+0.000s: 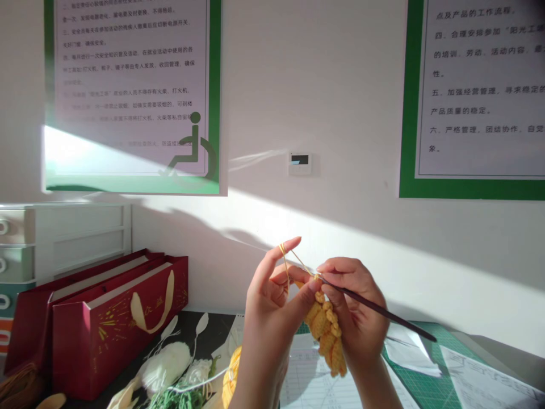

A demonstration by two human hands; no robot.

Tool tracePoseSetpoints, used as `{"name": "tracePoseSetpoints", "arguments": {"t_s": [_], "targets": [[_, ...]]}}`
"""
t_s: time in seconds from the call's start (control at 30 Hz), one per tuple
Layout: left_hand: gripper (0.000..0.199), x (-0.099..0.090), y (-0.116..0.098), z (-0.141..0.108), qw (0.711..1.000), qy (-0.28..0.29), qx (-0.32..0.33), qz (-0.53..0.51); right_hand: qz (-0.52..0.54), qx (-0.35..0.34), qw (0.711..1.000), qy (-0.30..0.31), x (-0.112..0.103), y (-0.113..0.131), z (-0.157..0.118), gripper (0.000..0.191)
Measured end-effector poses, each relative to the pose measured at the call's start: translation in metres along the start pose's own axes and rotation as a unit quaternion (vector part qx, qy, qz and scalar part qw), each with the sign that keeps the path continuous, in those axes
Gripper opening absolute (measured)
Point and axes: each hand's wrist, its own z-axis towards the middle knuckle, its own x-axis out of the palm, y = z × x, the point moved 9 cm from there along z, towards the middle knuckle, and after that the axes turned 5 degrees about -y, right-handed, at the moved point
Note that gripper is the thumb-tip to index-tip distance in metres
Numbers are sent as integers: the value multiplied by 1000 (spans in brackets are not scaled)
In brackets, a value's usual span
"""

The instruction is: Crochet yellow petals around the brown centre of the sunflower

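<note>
My left hand (272, 309) pinches a yellow crocheted piece (326, 335) with textured, spiral-like ridges that hangs below the hands. A strand of yellow yarn (296, 255) runs from my raised left index finger, looped around its tip, to the work. My right hand (351, 307) grips a long dark crochet hook (378, 309), and its tip meets the yarn at the top of the piece. A ball of yellow yarn (232, 378) sits below, partly hidden by my left forearm.
Red gift bags (119, 335) and white plastic drawers (63, 238) stand at the left. A white yarn ball (165, 366) and green yarn (179, 399) lie on the dark table. Printed papers (319, 386) rest on a green cutting mat (426, 375). Posters cover the wall.
</note>
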Motion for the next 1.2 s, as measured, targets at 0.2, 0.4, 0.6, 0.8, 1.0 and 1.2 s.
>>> {"name": "tracePoseSetpoints", "arguments": {"t_s": [0.2,0.4,0.6,0.8,1.0,1.2], "targets": [[43,-4,-4,3,1000,-1,-10,22,75,106,990,-51,-13,-8,7,9],[37,-1,6,7,996,50,-65,-40,244,340,908,-12,9,-41,-3,22],[41,-2,11,6,996,28,-76,-36,280,437,854,-30,25,-56,-20,35],[39,-3,7,2,996,-14,-71,-49,274,412,869,4,32,-46,-15,40],[39,-5,3,0,998,-41,-39,-20,124,196,972,24,16,-22,4,19],[53,-5,21,-2,988,-39,-128,-73,-68,-141,987,24,-3,13,-4,37]]}}
